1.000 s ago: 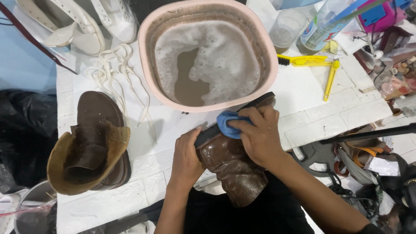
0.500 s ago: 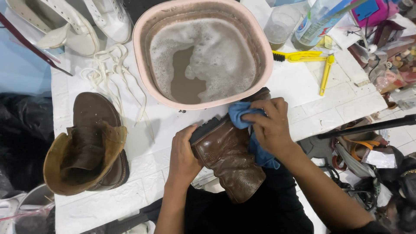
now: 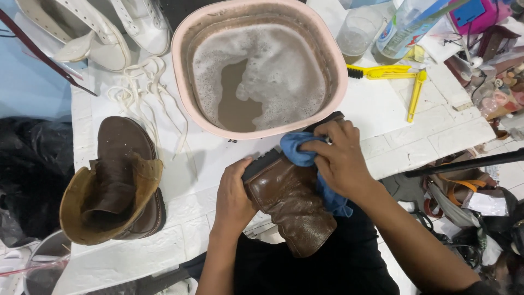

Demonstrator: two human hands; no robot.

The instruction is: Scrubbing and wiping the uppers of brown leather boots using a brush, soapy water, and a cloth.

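A wet brown leather boot (image 3: pixel 292 205) lies across my lap, sole end toward the basin. My left hand (image 3: pixel 233 196) grips its left side near the dark sole. My right hand (image 3: pixel 341 161) presses a blue cloth (image 3: pixel 297 148) against the boot's upper front, and more of the cloth hangs down under my wrist. The matching brown boot (image 3: pixel 117 183) stands on the white table (image 3: pixel 382 109) to the left, its tan-lined shaft folded open.
A pink basin (image 3: pixel 341 82) of murky, foamy water sits just beyond the boot. White sneakers (image 3: pixel 90 27) and loose white laces (image 3: pixel 144 82) lie at the back left. A yellow brush (image 3: pixel 382 71), a yellow tool, a glass and a bottle are at the back right. Cluttered items crowd the right edge.
My right hand with the blue cloth has slid from the boot's toe area across its upper, back and forth. My left hand keeps its grip on the boot.
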